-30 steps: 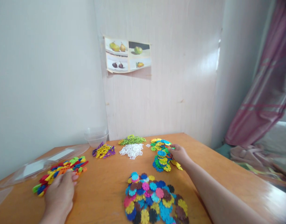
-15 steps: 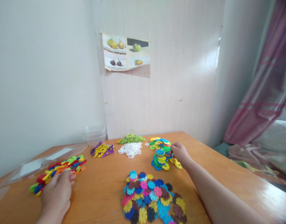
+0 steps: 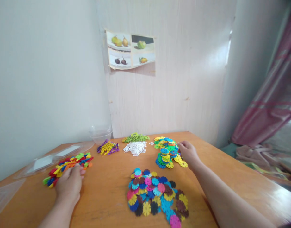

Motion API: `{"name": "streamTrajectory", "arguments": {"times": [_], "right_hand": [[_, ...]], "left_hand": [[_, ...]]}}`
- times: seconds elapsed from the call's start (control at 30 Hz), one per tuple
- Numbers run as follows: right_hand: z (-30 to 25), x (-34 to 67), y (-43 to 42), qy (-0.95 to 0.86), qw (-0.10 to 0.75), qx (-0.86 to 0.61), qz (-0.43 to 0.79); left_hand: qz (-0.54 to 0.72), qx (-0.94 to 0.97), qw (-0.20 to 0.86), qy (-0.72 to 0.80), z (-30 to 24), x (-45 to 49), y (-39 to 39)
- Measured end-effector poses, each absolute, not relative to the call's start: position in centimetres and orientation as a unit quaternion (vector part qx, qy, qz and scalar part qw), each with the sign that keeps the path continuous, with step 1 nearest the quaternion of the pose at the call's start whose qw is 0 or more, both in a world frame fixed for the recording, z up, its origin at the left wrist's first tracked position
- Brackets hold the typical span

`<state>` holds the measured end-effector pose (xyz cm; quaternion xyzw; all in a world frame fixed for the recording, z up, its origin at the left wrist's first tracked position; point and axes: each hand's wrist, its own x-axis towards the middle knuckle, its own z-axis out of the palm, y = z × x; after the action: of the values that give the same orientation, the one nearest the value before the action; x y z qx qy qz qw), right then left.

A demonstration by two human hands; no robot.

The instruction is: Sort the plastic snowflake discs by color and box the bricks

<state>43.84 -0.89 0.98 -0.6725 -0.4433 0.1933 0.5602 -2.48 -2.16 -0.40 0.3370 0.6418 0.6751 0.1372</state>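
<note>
My left hand is at the near right edge of a pile of red, yellow, blue, green and orange plastic pieces. Its fingers are curled inward, and whatever they may hold is hidden behind the hand. At the right side of a heap of green, yellow and blue notched discs is my right hand. The fingers of that hand are bent and pressed together; I cannot make out anything between them. Nearer to me, between the two forearms, lies a larger heap of many-coloured notched discs.
Farther back on the wooden table lie purple and yellow pieces, white square frames and green pieces. Clear nested tubs stand by the wall. Transparent lids lie at the left.
The view has shifted slightly, so the table items appear higher and mostly further right. My right hand has drawn slightly away from the discs. My left hand remains by its pile.
</note>
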Motion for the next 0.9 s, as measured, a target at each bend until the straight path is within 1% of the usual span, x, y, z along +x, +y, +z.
{"name": "streamTrajectory", "arguments": {"times": [0.07, 0.17, 0.27, 0.37, 0.47, 0.57, 0.63, 0.77, 0.9], "right_hand": [[1.3, 43.1, -2.0, -0.46, 0.566, -0.653, 0.202], [1.7, 41.9, -4.4, -0.519, 0.559, -0.611, 0.211], [1.8, 40.8, -7.7, -0.606, 0.502, -0.579, 0.212], [1.2, 40.3, -11.4, -0.689, 0.434, -0.538, 0.218], [0.1, 40.3, -14.7, -0.765, 0.337, -0.503, 0.221], [-1.0, 40.4, -16.4, -0.816, 0.24, -0.477, 0.221], [-1.4, 40.3, -16.5, -0.836, 0.193, -0.469, 0.211], [-1.5, 39.6, -15.5, -0.857, 0.144, -0.457, 0.188], [-1.5, 39.0, -14.5, -0.868, 0.132, -0.445, 0.174]], "left_hand": [[0.619, 0.371, 0.132, 0.679, -0.5, -2.5, -2.4], [0.508, 0.471, 0.085, 0.716, -0.4, -2.4, -2.8], [0.432, 0.538, 0.048, 0.722, -0.2, -2.0, -3.3], [0.402, 0.581, 0.036, 0.707, 0.0, -0.6, -3.9], [0.408, 0.629, 0.069, 0.658, 0.1, 2.1, -4.6], [0.43, 0.674, 0.162, 0.578, 0.2, 5.9, -5.2], [0.429, 0.706, 0.198, 0.528, 0.2, 8.4, -5.6], [0.372, 0.771, 0.213, 0.471, -0.1, 12.1, -5.9], [0.325, 0.808, 0.203, 0.447, -0.6, 13.7, -6.0]]}}
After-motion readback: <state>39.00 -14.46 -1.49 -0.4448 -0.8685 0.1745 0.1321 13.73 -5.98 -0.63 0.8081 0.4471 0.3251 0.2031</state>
